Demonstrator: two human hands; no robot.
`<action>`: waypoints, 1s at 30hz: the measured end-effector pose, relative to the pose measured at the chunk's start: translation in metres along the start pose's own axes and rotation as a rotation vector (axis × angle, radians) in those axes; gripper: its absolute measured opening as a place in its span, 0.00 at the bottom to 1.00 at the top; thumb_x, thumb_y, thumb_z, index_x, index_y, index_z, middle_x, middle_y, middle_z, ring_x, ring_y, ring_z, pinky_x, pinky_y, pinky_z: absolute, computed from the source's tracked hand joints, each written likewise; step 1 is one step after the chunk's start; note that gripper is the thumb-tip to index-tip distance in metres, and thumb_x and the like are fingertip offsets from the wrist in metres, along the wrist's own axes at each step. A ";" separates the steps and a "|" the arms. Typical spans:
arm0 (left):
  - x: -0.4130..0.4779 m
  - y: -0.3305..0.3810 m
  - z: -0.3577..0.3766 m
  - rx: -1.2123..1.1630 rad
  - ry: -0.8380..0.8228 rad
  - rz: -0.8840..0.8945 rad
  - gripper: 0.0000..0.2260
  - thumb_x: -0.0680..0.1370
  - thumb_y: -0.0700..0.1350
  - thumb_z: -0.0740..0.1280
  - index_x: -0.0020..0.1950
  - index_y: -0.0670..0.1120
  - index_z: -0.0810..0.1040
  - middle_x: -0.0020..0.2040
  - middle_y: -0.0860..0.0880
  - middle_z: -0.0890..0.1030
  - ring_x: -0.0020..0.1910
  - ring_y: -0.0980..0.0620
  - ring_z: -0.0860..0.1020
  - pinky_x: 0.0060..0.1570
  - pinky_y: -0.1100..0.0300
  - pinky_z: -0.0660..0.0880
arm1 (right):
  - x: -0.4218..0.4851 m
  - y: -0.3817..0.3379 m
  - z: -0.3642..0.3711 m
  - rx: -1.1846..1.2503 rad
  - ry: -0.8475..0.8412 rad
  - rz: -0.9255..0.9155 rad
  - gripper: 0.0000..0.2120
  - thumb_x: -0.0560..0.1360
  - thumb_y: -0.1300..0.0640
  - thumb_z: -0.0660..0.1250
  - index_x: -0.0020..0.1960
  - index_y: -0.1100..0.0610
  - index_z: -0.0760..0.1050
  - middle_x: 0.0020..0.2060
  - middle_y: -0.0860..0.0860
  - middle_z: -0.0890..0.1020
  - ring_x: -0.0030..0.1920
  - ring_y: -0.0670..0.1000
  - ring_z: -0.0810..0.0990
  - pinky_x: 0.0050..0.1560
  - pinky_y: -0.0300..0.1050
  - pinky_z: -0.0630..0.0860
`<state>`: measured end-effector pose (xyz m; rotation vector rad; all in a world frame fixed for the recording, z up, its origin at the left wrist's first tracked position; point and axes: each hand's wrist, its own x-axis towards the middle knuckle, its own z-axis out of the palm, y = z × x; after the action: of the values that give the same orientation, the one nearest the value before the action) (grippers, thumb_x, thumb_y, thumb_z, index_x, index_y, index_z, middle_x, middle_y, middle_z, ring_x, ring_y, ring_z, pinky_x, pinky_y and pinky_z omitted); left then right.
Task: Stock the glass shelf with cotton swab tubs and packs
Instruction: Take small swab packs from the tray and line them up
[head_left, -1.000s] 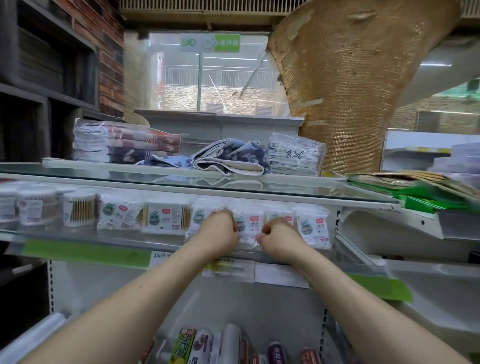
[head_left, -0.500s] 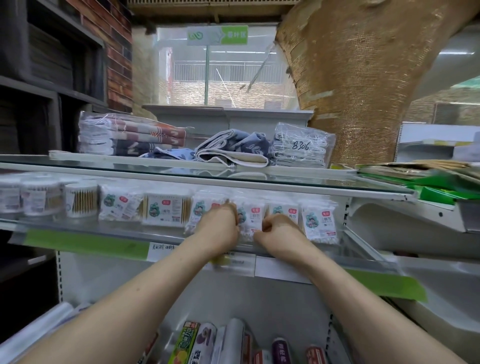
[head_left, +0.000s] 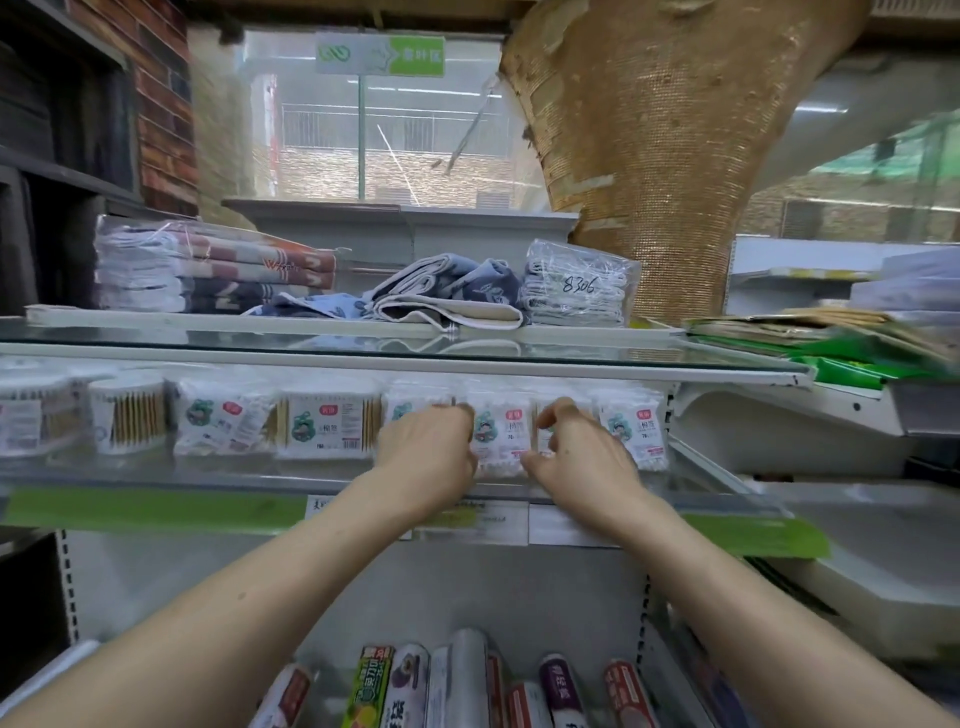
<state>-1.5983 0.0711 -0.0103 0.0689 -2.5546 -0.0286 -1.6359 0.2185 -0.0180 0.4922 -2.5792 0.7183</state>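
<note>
Right hand (head_left: 576, 457) has loosened since a moment ago, fingers half-curled, touching a swab pack (head_left: 500, 434) near the glass shelf (head_left: 156, 473) front edge, right end. Left hand (head_left: 428, 444) curled against it; grip unclear. Risk: nudging neighbouring packs off the edge.

The swab packs (head_left: 496, 434) are white with a green cartoon and a red tag. The shelf strip (head_left: 150, 512) is bright green. The folded towels (head_left: 447, 291) are blue and white.
</note>
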 end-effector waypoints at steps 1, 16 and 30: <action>0.000 -0.004 -0.002 -0.006 0.005 0.007 0.06 0.78 0.46 0.61 0.54 0.48 0.73 0.55 0.47 0.79 0.53 0.43 0.77 0.41 0.56 0.68 | -0.001 -0.005 0.002 -0.016 0.015 -0.017 0.16 0.75 0.53 0.66 0.61 0.52 0.69 0.57 0.53 0.77 0.56 0.57 0.77 0.53 0.48 0.73; 0.029 0.067 0.003 0.022 -0.038 0.301 0.12 0.76 0.40 0.62 0.60 0.47 0.74 0.58 0.45 0.75 0.59 0.43 0.72 0.52 0.54 0.66 | -0.004 0.046 -0.040 -0.192 0.065 0.137 0.14 0.76 0.58 0.62 0.59 0.48 0.77 0.60 0.53 0.76 0.59 0.57 0.76 0.58 0.47 0.72; 0.066 0.111 0.027 0.357 -0.202 0.264 0.20 0.77 0.44 0.65 0.68 0.47 0.67 0.66 0.44 0.70 0.66 0.43 0.66 0.61 0.53 0.65 | 0.043 0.079 -0.032 -0.273 -0.143 0.056 0.11 0.76 0.53 0.66 0.58 0.49 0.72 0.57 0.51 0.77 0.57 0.54 0.76 0.56 0.45 0.73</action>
<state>-1.6729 0.1784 0.0070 -0.1418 -2.7186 0.5476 -1.6971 0.2905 -0.0045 0.3974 -2.7778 0.3504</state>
